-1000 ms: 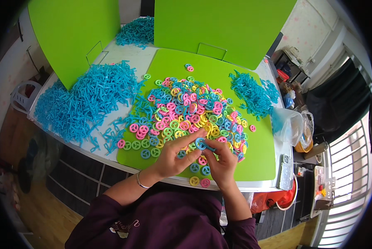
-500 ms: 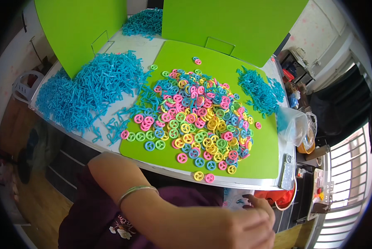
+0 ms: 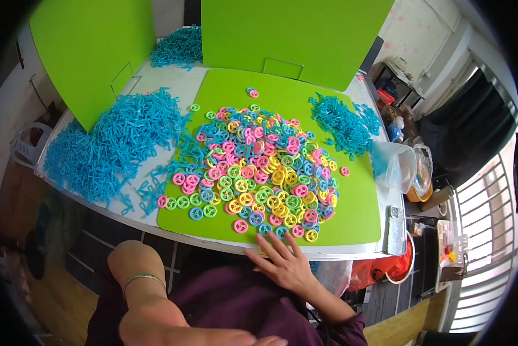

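Note:
My right hand (image 3: pixel 288 270) lies palm down at the table's front edge, fingers spread over the last small wheels there. A bit of yellow shows beneath its fingertips. My left hand (image 3: pixel 172 326), below a bracelet (image 3: pixel 144 277), is held at the lower rim of the picture; its fingers are mostly cut off, so what they do is hidden. A heap of small plastic wheels (image 3: pixel 279 176) in pink, yellow, green and blue covers the green mat (image 3: pixel 357 213). Blue plastic clip-like pieces (image 3: pixel 137 130) form a large pile on the left.
Another blue pile (image 3: pixel 345 127) lies at the mat's right, and one (image 3: pixel 181 46) at the back. Green boards (image 3: pixel 293 34) stand behind and left. A clear plastic tub (image 3: pixel 394 164) and a phone-like slab (image 3: pixel 395 230) sit at the right edge. A red bag (image 3: pixel 386 268) hangs below.
My hands have come apart: the left drew back to the lower left, the right reached up onto the table edge, covering the front wheels. The view has shifted slightly.

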A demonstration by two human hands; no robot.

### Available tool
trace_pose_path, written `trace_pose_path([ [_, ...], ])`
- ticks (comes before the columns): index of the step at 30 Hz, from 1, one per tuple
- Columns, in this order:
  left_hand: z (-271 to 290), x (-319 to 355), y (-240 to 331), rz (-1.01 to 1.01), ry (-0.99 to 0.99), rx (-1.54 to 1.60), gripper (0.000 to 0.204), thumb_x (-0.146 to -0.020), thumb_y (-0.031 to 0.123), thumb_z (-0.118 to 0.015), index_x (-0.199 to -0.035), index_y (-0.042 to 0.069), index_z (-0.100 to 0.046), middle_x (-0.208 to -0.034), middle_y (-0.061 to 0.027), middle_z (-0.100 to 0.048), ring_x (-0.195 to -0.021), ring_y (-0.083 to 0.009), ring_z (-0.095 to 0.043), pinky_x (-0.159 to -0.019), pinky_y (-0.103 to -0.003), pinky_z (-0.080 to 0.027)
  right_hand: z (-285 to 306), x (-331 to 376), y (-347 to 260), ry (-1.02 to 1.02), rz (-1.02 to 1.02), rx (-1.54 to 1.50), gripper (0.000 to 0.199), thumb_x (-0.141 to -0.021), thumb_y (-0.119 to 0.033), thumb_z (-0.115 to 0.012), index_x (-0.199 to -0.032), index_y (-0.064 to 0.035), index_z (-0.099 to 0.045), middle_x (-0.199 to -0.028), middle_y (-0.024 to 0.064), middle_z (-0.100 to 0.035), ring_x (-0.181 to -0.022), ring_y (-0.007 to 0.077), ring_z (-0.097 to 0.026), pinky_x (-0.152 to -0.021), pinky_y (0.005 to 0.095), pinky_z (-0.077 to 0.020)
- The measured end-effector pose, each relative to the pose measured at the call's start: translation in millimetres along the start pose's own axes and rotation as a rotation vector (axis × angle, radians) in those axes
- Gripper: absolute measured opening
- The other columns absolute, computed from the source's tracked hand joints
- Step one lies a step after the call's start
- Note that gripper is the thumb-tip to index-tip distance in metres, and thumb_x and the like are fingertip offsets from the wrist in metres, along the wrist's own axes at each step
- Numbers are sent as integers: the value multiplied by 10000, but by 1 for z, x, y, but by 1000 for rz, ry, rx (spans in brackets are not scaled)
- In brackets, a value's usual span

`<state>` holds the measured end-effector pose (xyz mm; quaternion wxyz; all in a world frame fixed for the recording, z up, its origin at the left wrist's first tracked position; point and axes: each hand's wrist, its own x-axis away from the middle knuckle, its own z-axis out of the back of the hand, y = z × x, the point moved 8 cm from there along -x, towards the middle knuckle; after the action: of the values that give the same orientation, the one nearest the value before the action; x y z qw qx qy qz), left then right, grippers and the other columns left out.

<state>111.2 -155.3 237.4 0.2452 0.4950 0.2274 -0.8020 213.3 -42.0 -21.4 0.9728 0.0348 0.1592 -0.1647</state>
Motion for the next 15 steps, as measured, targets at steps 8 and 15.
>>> trace_pose_path([
  [8, 21, 50, -20, 12, 52, 313, 197, -876, 183, -607, -1070, 168, -633, -904, 2, -660, -823, -135, -638, -677, -278, -482, -11, -43, 15, -173, -56, -125, 679, -898, -561, -428, -1432, -148, -355, -1448, 105, -382, -1351, 273, -337, -1119, 461, -217],
  [15, 12, 10, -57, 557, 281, 1179, 94, -874, 73, -557, -955, 102, -595, -971, -92, -626, -855, -191, -620, -725, -301, -507, -17, -69, 23, -169, 71, -158, 609, -927, -487, -442, -1434, -161, -353, -1454, 140, -361, -1345, 311, -340, -1120, 466, -230],
])
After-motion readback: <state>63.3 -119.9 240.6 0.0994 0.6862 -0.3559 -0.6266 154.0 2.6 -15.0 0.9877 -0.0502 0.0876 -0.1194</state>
